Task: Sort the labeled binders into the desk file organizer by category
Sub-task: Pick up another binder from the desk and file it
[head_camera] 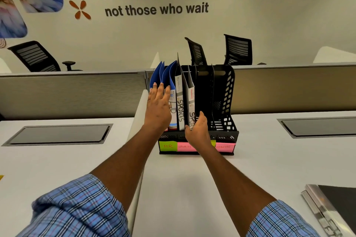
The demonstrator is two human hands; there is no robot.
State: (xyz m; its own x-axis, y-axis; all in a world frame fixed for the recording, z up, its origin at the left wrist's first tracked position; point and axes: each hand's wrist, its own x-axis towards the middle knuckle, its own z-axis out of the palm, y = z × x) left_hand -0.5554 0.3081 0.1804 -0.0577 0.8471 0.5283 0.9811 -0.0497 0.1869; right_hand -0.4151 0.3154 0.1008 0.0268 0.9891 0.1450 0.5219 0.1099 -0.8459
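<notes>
Left hand [158, 107]: fingers straight, slightly spread, pressed flat on blue binders [165, 72] in leftmost slot of organizer [227, 102]. Right hand [197, 129]: fingers and thumb curled round lower spine of right SPORTS binder [191, 98], holding it. Left SPORTS binder [180, 106] upright between the two sets of fingers, touching blue binders. Below fingers, on organizer front: HR note [168, 146], SPORTS note [184, 146], ADMIN note [224, 146]; right wrist covers part of row. Organizer on tabletop [183, 188]. Flat binders [335, 204] on tabletop, well right of right fingers, nearer camera.
</notes>
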